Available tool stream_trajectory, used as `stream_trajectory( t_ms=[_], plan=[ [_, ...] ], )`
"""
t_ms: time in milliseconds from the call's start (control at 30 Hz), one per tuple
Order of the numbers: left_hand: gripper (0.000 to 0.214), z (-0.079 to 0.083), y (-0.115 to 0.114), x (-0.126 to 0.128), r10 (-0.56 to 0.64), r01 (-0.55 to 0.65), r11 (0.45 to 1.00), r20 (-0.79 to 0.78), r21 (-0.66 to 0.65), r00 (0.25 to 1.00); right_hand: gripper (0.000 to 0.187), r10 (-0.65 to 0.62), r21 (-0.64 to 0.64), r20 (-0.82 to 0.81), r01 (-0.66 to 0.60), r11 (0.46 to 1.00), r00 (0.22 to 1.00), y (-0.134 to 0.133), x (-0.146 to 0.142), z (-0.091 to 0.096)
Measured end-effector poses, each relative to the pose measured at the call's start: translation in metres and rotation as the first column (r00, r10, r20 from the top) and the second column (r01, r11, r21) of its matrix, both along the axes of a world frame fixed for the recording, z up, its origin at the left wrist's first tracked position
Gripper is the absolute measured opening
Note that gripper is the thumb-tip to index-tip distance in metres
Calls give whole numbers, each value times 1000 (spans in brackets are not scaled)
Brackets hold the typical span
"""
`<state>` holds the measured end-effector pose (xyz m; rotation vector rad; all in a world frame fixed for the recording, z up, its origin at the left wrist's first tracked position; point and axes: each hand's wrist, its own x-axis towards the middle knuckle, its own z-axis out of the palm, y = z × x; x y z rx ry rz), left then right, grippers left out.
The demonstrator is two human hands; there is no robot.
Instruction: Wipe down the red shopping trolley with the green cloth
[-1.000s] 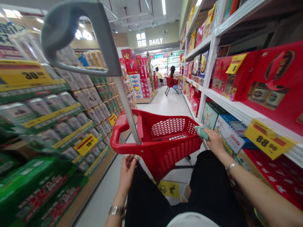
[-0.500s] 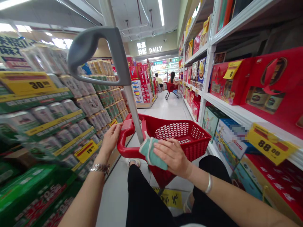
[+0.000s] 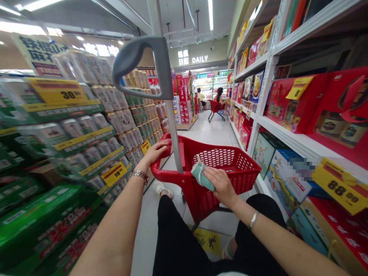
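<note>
Left hand (image 3: 157, 150): on the cart (image 3: 201, 201); clamped or merely resting, cannot tell. Right hand (image 3: 220, 184): apart from left, closed on cloth (image 3: 202, 175). Cart: just beyond both hands. Care: left steadying, cloth flat, pressure even.

A pale tiled floor (image 3: 212, 132) carried a red cart (image 3: 195, 201).
Beneath the cart lay a yellow patch (image 3: 208, 240) with black markings; to the right, a white shelf (image 3: 287, 131) held red boxes (image 3: 327, 90).

The left hand (image 3: 155, 151) rests on a red cart (image 3: 198, 201), the right hand (image 3: 223, 184) holding green cloth (image 3: 202, 178) against it.
</note>
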<state>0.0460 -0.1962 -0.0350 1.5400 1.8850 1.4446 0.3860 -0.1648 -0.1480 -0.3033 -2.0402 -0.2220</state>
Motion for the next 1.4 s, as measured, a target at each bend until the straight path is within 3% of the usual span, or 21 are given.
stream_trajectory(
  t_ms=[167, 267, 433, 567, 700, 800, 867, 1033, 1200, 1400],
  plan=[
    [64, 0, 3, 3, 53, -53, 999, -30, 3, 998, 53, -160, -37, 38, 161, 986, 986, 38, 40, -27],
    [51, 1, 3, 9, 77, -77, 997, -70, 2, 995, 58, -295, -101, 64, 301, 948, 953, 55, 64, -40],
    [36, 0, -1, 26, 154, -158, 987, -155, -11, 976, 58, -424, -160, 4, 419, 894, 906, 62, 84, -40],
    [37, -3, -7, 47, 236, -248, 969, -238, -19, 942, 56, -334, -88, -113, 325, 941, 936, 33, 78, -14],
    [38, -3, -17, 77, 299, -325, 945, -331, -26, 895, 49, -102, 79, -121, 112, 991, 987, -20, 56, 29],
    [36, 2, -24, 97, 305, -344, 939, -408, -24, 861, 39, 21, 198, -59, -9, 980, 998, -52, 35, 54],
    [36, 8, -25, 104, 284, -324, 946, -454, -11, 845, 34, 36, 238, -28, -28, 971, 999, -62, 23, 62],
    [41, 16, -9, 92, 201, -250, 968, -511, -28, 836, 34, 6, 174, -66, 5, 985, 998, -54, 15, 60],
    [48, 11, 6, 79, 115, -206, 970, -495, -132, 861, 47, -29, 95, -87, 37, 995, 996, -30, 42, 45],
    [53, 10, 8, 93, 164, -257, 955, -461, -146, 872, 61, -131, 91, -18, 132, 987, 991, -8, 74, 29]
  ],
)
